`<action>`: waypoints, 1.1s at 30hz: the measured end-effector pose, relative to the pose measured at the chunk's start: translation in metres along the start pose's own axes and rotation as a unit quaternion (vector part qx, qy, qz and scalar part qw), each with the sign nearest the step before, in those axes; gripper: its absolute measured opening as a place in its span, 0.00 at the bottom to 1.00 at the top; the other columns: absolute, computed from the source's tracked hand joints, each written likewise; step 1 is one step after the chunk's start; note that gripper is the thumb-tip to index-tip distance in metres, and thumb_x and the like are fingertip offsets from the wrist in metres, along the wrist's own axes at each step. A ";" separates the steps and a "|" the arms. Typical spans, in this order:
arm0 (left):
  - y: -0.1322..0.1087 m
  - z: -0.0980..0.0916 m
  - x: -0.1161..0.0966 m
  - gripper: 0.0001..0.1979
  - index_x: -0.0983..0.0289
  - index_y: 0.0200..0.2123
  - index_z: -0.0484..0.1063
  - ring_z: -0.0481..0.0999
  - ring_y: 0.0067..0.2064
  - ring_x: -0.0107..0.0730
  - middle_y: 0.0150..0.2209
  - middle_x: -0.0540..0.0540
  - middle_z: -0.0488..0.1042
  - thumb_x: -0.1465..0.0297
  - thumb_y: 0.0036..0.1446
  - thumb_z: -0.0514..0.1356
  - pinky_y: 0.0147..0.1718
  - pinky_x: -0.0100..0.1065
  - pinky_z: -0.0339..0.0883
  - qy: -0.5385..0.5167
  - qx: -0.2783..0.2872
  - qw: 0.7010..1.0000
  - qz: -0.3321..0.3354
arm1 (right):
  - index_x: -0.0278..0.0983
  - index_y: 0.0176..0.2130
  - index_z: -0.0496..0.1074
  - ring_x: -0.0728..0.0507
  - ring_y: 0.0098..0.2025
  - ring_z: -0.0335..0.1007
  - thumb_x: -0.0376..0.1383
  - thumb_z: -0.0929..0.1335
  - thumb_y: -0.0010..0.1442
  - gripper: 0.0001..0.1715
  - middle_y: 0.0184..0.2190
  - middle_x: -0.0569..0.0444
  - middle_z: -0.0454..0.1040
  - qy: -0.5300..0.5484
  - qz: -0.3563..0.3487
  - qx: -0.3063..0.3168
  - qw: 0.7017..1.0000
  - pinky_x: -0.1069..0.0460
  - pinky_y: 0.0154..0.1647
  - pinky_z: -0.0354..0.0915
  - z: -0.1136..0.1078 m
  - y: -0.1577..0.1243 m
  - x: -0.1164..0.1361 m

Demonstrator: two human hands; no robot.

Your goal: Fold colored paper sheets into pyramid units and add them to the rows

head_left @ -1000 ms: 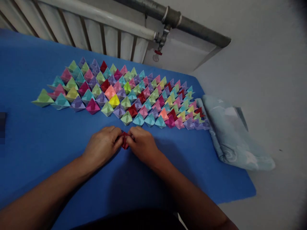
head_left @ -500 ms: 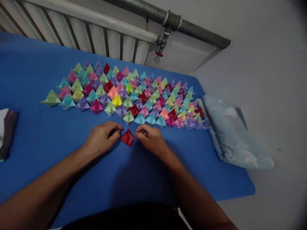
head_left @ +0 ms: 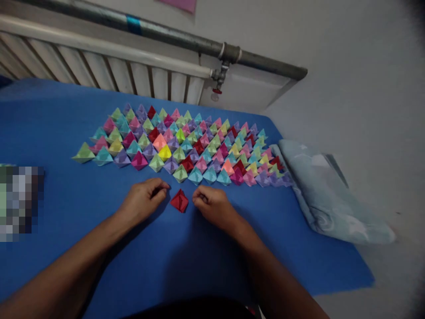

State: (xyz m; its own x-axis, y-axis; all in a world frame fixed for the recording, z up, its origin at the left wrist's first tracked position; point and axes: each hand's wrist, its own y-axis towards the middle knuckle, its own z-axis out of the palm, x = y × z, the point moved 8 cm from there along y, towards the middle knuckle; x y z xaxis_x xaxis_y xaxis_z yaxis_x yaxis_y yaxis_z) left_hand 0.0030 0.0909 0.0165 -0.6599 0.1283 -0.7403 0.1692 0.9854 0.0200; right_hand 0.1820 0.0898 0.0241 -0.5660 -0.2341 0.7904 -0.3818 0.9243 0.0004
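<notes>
A red folded paper boat (head_left: 179,201) rests on the blue surface (head_left: 139,252) between my two hands, touched by neither. My left hand (head_left: 146,197) is just left of it, fingers curled and thumb close to the index finger, with nothing seen in them. To the right of the boat, my right hand (head_left: 214,204) is closed in a loose fist, also with nothing visible in it. Beyond my hands stand rows of small folded paper boats (head_left: 179,153) in green, blue, purple, pink, red and yellow, packed close together.
A folded pale blue-green blanket (head_left: 328,199) lies at the right by the wall. A white radiator (head_left: 113,73) and a grey pipe (head_left: 186,42) with a red-handled valve (head_left: 217,91) run along the back. A pixelated object (head_left: 20,201) sits at the left edge.
My right hand has drawn slightly away to the right from the red paper boat, its fingers curling more. The camera view has tilted up, so the scene sits lower.
</notes>
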 end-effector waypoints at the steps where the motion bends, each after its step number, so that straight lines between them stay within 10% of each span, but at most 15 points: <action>1: -0.001 0.001 -0.003 0.11 0.62 0.33 0.75 0.77 0.32 0.33 0.32 0.52 0.80 0.64 0.56 0.54 0.33 0.32 0.69 0.003 0.008 1.000 0.008 | 0.37 0.25 0.67 0.52 0.25 0.57 0.26 0.63 0.54 0.09 0.20 0.62 0.63 -0.008 -0.001 0.003 1.000 0.56 0.30 0.54 0.000 0.000 0.000; 12: -0.044 0.007 -0.076 0.03 0.62 0.34 0.69 0.71 0.27 0.26 0.27 0.49 0.72 0.70 0.60 0.56 0.28 0.29 0.63 0.059 -0.043 0.960 0.271 | 0.37 0.25 0.67 0.51 0.23 0.57 0.29 0.64 0.54 0.08 0.19 0.62 0.63 -0.030 0.031 -0.010 0.999 0.56 0.27 0.53 -0.004 0.006 -0.008; 33: -0.040 0.020 -0.065 0.04 0.62 0.31 0.68 0.69 0.27 0.28 0.26 0.50 0.71 0.72 0.59 0.56 0.27 0.31 0.61 0.121 -0.054 0.964 0.228 | 0.39 0.25 0.66 0.49 0.23 0.59 0.32 0.63 0.53 0.07 0.18 0.60 0.65 -0.049 0.024 -0.009 0.998 0.54 0.26 0.54 -0.005 0.006 -0.004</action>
State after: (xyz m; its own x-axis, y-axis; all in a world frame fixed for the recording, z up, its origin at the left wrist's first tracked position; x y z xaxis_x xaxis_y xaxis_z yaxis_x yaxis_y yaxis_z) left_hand 0.0540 0.0413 0.0506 -0.6887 0.5613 -0.4589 0.4142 0.8241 0.3863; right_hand 0.1856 0.0976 0.0239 -0.6518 -0.2169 0.7267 -0.3402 0.9400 -0.0246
